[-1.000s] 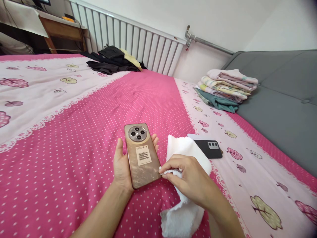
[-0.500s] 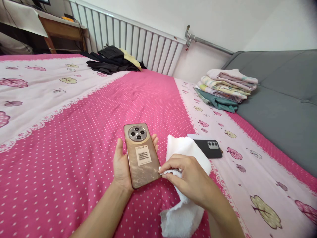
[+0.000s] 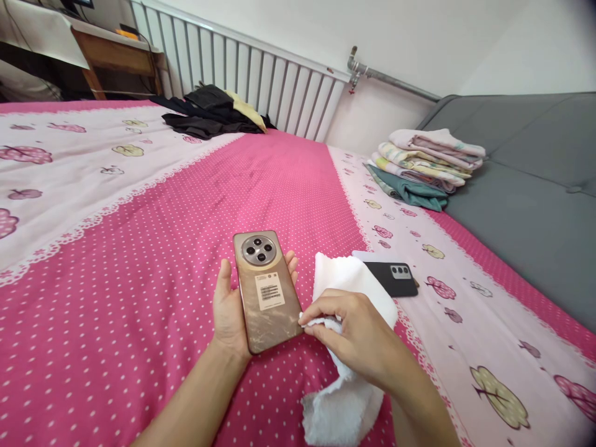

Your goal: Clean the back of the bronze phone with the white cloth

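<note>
A gold smartphone [image 3: 272,326] rests back side up in my left hand [image 3: 229,313], its round camera ring at the far end and a barcode label below it. My left thumb lies along its left edge, and fingertips show past its right edge. My right hand [image 3: 356,329] pinches a fold of a white cloth [image 3: 347,279] at the phone's lower right corner. The cloth hangs below that hand and also spreads out behind it. Beyond the cloth lies a dark phone [image 3: 395,279] with its cameras facing up, partly covered; something pale shows beside it.
A pink dotted bedspread [image 3: 186,248] stretches under everything. Folded fabrics [image 3: 423,164] are stacked at the right beside a grey padded headboard [image 3: 526,167]. Dark clothes [image 3: 209,112] lie at the far edge near a white radiator [image 3: 251,68]. A wooden desk [image 3: 112,59] stands far left.
</note>
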`<state>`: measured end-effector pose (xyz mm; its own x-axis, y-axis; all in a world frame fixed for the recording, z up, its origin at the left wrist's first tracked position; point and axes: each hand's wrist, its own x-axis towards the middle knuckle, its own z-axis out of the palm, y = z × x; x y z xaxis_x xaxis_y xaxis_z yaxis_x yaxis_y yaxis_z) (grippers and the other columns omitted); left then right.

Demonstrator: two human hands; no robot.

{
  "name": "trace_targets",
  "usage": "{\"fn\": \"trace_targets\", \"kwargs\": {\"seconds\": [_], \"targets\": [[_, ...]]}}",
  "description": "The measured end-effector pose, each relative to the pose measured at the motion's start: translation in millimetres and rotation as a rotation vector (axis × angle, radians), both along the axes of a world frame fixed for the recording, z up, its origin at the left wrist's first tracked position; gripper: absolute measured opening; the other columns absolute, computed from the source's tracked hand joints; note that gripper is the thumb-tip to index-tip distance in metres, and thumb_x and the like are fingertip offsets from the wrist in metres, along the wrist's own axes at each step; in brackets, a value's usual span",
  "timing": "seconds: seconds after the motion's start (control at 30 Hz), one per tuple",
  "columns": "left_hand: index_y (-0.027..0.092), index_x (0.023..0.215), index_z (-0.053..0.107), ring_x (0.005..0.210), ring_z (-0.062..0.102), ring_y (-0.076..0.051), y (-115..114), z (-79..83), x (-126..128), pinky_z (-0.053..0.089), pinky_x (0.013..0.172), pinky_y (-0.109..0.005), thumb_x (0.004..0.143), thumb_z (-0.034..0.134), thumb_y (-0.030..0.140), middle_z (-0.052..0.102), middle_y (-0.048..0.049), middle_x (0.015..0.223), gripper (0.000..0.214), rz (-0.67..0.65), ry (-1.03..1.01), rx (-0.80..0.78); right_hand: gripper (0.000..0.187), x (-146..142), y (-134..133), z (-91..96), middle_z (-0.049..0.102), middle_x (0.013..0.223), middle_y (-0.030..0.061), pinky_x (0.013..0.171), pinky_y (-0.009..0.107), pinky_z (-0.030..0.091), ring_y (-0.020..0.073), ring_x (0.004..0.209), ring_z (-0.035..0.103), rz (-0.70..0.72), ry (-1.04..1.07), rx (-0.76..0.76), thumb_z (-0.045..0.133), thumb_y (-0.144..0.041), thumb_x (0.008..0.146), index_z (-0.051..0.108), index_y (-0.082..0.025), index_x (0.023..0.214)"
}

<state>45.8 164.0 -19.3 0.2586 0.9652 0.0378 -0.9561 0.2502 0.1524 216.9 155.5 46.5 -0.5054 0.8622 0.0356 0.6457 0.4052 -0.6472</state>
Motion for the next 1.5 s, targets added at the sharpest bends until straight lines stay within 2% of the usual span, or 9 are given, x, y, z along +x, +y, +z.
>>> {"fn": "trace_targets", "kwargs": {"seconds": [0.7,1.5], "targets": [[0.007,0.137,0.027,0.122,0.041,-0.031,-0.9,0.4,-0.6,0.031,0.102,-0.044,0.077,0.040,0.061,0.044,-0.0210,0.132,0.082,-0.021,-0.007,0.013,0.018,1.0,-0.3,-1.5,0.066,0.081,-0.0017,0.072,0.028,0.043,0.0146,0.075,0.058,0.003,-0.004,0.003,0.057,-0.013,0.074,0.069,-0.025,0.079],[0.002,0.137,0.027,0.125,0.037,-0.030,0.1,-2.8,-0.1,0.027,0.104,-0.043,0.079,0.036,0.062,0.044,-0.0226,0.131,0.083,-0.025,-0.019,0.076,0.019,0.2,0.0,-2.0,0.065,0.080,-0.0046,0.072,0.026,0.041,0.0132,0.076,0.058,0.000,-0.021,-0.006,0.058,-0.012,0.074,0.068,-0.027,0.079]]}}
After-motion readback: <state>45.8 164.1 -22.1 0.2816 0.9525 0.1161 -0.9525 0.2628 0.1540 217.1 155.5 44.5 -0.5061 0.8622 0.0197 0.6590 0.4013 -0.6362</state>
